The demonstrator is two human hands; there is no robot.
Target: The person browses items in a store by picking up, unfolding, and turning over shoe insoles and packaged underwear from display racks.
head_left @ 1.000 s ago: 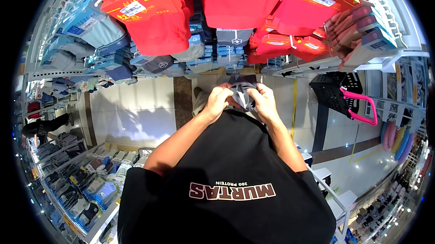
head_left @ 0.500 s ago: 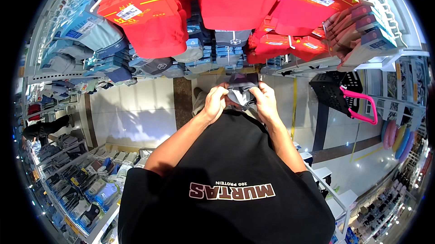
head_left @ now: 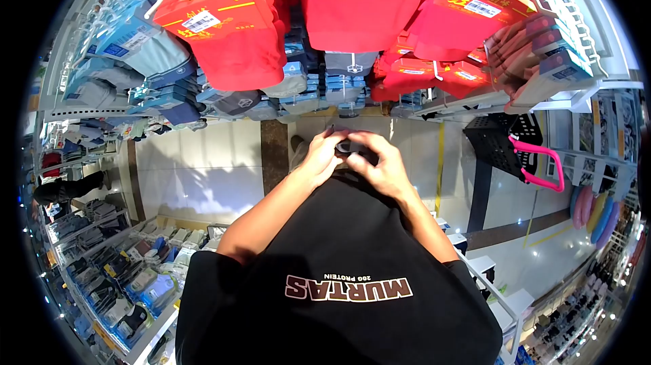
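Both hands are together in front of the black shirt, around a small dark grey cloth item (head_left: 346,147) that they mostly hide. My left hand (head_left: 324,157) is closed, its fingers and thumb pressed on the item's left side. From the right, my right hand (head_left: 380,165) curls over the same item, with index finger across its top and thumb below. Only a small dark and light patch shows between the fingertips. Above the hands hang red packs of clothing (head_left: 369,9) with price labels.
Blue-carded grey garments (head_left: 146,53) hang at the upper left. Skin-toned ones (head_left: 519,60) are at the upper right. A black basket (head_left: 494,145) with a pink handle stands on the right floor. Socks fill a low shelf (head_left: 139,270). At far left is a person in black (head_left: 64,190).
The grey cloth, earlier spread between both hands, is now bunched small and largely covered. My right hand has turned and its fingers have moved over the top, closer to my left hand.
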